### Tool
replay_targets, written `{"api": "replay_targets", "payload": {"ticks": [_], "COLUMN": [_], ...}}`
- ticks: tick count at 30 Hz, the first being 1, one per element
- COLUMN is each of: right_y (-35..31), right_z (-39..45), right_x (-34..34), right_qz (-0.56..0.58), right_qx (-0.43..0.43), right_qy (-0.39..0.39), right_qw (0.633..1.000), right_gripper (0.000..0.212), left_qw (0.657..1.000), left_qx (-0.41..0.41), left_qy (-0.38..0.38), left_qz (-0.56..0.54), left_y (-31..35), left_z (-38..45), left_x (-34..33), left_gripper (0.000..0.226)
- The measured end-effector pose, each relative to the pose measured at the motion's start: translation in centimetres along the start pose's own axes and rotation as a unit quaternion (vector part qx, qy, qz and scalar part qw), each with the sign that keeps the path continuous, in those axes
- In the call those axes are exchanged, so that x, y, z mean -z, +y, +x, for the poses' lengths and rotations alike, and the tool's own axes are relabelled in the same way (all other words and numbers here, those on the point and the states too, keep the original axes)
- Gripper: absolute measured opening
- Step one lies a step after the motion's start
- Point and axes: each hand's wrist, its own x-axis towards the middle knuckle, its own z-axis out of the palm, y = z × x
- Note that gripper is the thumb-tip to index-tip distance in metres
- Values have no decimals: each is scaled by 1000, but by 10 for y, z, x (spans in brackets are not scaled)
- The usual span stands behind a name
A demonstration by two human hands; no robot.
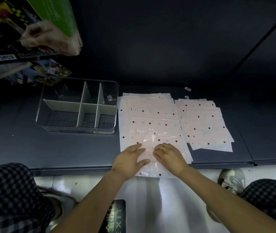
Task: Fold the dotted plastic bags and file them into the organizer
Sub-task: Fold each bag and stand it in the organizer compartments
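Observation:
A stack of pale pink plastic bags with red and grey dots (152, 113) lies flat on the dark shelf. On top of it, at the near edge, sits a smaller folded bag (147, 140) with a shiny creased surface. My left hand (128, 159) presses flat on the folded bag's left side, fingers spread. My right hand (169, 154), wearing a ring, rests on its right side with the fingertips curled at the fold. A clear organizer (78, 108) with grey dividers stands to the left of the bags, with nothing in its compartments.
A second, smaller pile of dotted bags (204, 123) lies to the right. Packaged goods (33, 31) hang over the shelf at the upper left. The shelf's front edge (66, 169) runs just below my hands; my knees and the white floor are beneath.

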Motion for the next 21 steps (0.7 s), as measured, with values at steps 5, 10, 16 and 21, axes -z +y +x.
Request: {"api": "replay_targets", "payload": {"ticks": [5, 10, 16, 21], "right_y": [2, 3, -18, -32], "right_z": [11, 28, 56, 64], "right_x": [18, 54, 89, 93], "right_qz": [38, 86, 61, 122], "right_qx": [-25, -67, -38, -121], "right_qy": [-11, -28, -19, -9], "right_qw": [999, 994, 997, 985], "right_gripper": [8, 19, 25, 19], "left_qw": [997, 967, 963, 947], "left_qx": [-1, 9, -69, 32], "left_qy": [21, 205, 233, 316], "left_qz": [-77, -149, -116, -40], "left_y": [-3, 11, 26, -28], "left_z": [4, 3, 10, 1], "left_x": [15, 36, 81, 105], "left_gripper": [43, 23, 18, 35]}}
